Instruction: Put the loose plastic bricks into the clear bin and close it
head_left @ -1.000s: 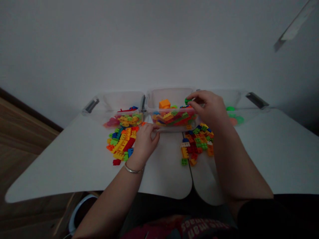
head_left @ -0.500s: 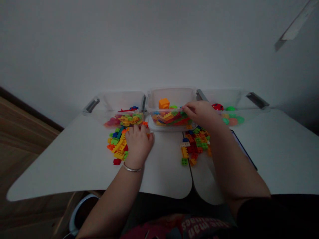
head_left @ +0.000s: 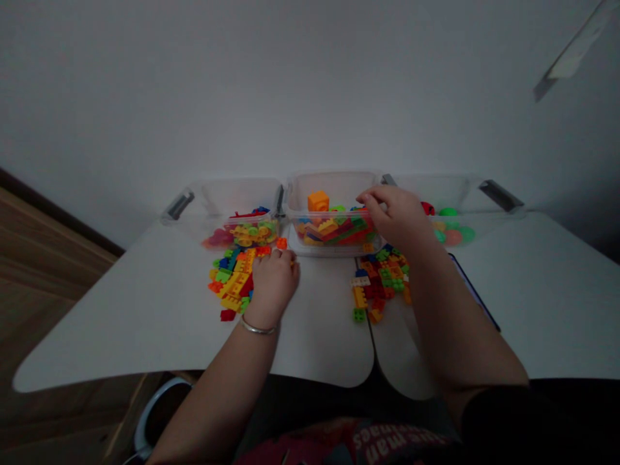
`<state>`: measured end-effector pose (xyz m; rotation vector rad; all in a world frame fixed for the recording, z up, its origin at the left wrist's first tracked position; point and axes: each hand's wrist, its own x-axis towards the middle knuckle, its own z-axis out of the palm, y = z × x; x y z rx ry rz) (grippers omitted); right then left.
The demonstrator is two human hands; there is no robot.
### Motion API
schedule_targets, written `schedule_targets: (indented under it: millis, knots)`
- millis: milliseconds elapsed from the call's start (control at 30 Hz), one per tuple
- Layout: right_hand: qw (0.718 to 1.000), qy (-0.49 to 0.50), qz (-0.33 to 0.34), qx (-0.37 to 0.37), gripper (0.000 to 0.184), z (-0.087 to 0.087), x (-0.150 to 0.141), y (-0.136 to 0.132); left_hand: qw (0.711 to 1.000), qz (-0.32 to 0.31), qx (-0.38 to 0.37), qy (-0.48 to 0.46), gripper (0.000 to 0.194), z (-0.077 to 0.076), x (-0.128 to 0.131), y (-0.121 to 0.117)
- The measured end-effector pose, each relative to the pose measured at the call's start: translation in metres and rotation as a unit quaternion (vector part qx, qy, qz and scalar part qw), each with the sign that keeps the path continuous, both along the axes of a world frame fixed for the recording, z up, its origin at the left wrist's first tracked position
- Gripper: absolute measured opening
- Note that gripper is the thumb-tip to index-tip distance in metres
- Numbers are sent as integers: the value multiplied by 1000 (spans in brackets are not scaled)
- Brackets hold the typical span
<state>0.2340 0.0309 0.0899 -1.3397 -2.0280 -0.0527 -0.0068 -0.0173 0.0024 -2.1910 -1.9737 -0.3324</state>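
My left hand (head_left: 276,278) rests at the right edge of a loose pile of colourful toy building blocks (head_left: 236,284). Its fingers are bent, and a bit of an orange-yellow block (head_left: 292,261) shows at the fingertips; the rest is covered by the hand. My right hand (head_left: 398,214) hovers over the right rim of the middle clear plastic bin (head_left: 334,249), fingers curved and slightly apart, with nothing visible in them. Inside that bin lie mixed blocks, among them a large orange block (head_left: 318,201). Below my right wrist spreads a second pile of blocks (head_left: 380,281).
A left clear bin (head_left: 217,194) holds yellow, green and pink pieces. The right clear bin (head_left: 436,187) contains green and orange balls and a red item. A dark-edged flat device (head_left: 473,292) lies by my right forearm. Behind the white table (head_left: 320,336) stands a wall.
My right hand has lifted from the middle bin's front rim and its fingers have loosened. My left hand has shifted slightly right and nearer, fingers more curled, uncovering orange blocks.
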Motion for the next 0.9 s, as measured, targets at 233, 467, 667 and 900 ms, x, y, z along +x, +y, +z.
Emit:
schedule_targets:
  millis: [233,467,667,900]
  knots:
    - [997,36,64,33,30,12,-11,-22,988,-100,-35,-116,20,-8,-3,8]
    - [981,41,168,-91,22,4,-40,-33,956,-180,-24,-231,26,-13,1,14]
    - [956,-24,235,-176,14,-29,-65,-25,939,-192,-23,-285,23,-11,4,14]
    - [957,-30,227,-179,14,-43,-74,-22,940,-181,-25,-289,26,-9,5,12]
